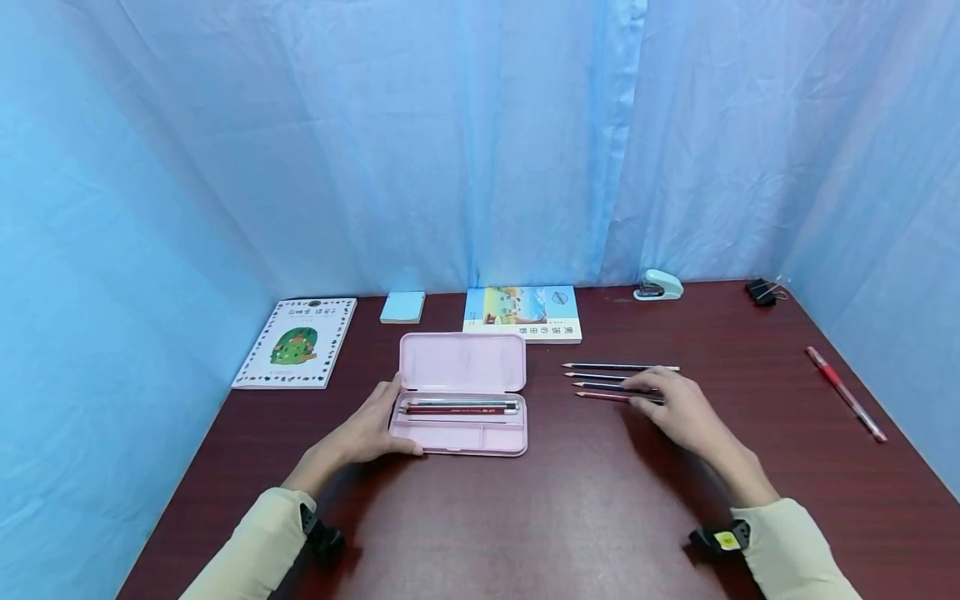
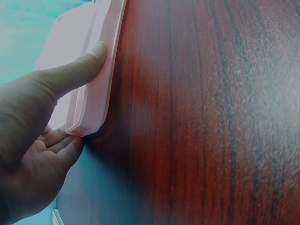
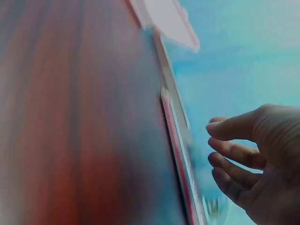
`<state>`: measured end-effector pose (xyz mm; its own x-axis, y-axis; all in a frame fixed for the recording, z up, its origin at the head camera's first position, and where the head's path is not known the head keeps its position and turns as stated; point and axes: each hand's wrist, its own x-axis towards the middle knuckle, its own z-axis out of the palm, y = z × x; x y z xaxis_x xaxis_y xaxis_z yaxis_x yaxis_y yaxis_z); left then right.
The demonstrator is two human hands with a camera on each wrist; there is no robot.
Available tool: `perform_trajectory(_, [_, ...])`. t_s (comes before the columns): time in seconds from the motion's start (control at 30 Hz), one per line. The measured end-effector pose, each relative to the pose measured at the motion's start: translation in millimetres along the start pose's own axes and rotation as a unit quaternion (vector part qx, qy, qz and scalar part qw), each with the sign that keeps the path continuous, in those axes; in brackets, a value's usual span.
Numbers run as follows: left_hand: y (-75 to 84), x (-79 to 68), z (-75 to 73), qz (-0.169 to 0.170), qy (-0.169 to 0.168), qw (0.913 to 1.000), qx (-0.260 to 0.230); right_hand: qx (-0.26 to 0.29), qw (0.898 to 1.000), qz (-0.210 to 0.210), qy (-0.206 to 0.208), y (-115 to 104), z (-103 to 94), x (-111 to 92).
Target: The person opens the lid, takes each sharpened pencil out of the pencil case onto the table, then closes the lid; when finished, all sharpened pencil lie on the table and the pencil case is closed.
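A pink pencil case lies on the table with its lid raised at the back. Several pencils rest in its rear compartment. My left hand holds the case by its left end, thumb along the front wall and fingers round the side. To the right, several more pencils lie in a row, a dark one farthest and a red one nearest. My right hand hovers over their right ends. In the right wrist view its fingers are loosely bent, apart from the pencils, with nothing between them.
Behind the case lie a book and a blue note pad; a white book lies at left. A stapler and a black binder clip sit at the back right. A red pen lies near the right edge.
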<state>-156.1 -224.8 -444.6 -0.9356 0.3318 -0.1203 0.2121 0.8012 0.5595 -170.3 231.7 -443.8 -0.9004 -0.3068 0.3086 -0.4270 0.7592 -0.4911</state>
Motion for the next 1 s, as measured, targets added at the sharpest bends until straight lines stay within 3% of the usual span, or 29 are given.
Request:
perform_trajectory(0.27, [0.0, -0.1, 0.7, 0.000, -0.001, 1.0000, -0.002, 0.067, 0.995, -0.068, -0.036, -62.6, 38.5, 37.0])
perform_trajectory(0.57, [0.6, -0.1, -0.3, -0.004, -0.004, 0.9999, -0.009, 0.065, 0.978, -0.161, -0.116, -128.9, 90.8, 54.9])
perform_trajectory(0.8, [-0.6, -0.3, -0.2, 0.000, -0.002, 1.0000, -0.006, 0.011, 0.973, -0.173, -0.152, -145.1, 108.2, 58.7])
perform_trajectory(1.0, [-0.7, 0.6, 0.8, -0.003, -0.002, 1.0000, -0.003, 0.014, 0.975, -0.153, -0.159, -140.8, 108.5, 63.7])
